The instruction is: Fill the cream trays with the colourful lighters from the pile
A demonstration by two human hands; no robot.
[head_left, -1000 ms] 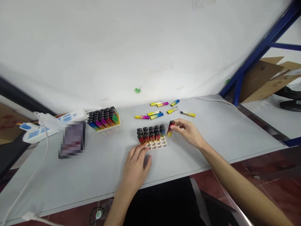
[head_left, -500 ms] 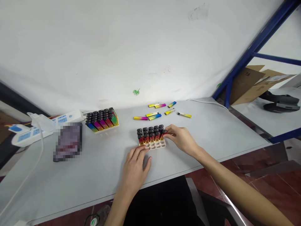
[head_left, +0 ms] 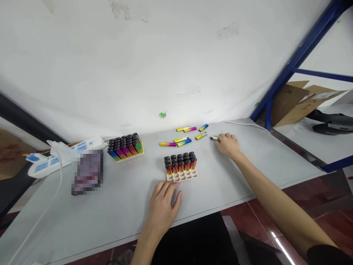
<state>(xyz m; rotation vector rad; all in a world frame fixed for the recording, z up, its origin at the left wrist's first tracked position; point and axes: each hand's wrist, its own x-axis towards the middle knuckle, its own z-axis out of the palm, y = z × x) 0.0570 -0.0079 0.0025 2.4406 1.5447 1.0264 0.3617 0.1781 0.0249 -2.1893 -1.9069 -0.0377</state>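
Note:
A white slotted tray (head_left: 183,176) stands mid-table with rows of red-and-gold, black-topped lighters (head_left: 181,166) upright in its back part; its front slots hold nothing. My left hand (head_left: 163,200) lies at the tray's front edge, thumb apart from the fingers, holding nothing. Out to the right, my right hand (head_left: 228,145) has its fingers closed over a yellow lighter (head_left: 214,138) lying on the table, only its metal end showing. Several loose coloured lighters (head_left: 184,142) lie behind the tray. A second tray (head_left: 129,157), full of multicoloured lighters (head_left: 127,147), stands to the left.
Power strips (head_left: 52,162) with a white cable and a blurred dark packet (head_left: 87,172) are at the left of the grey table (head_left: 116,213). A white wall rises behind. On the right are a blue metal frame (head_left: 268,114) and cardboard boxes (head_left: 295,101).
My right hand has let go of a lighter at the tray and moved right to the loose yellow one. My left hand has shifted slightly toward the front edge. The view has shifted a little.

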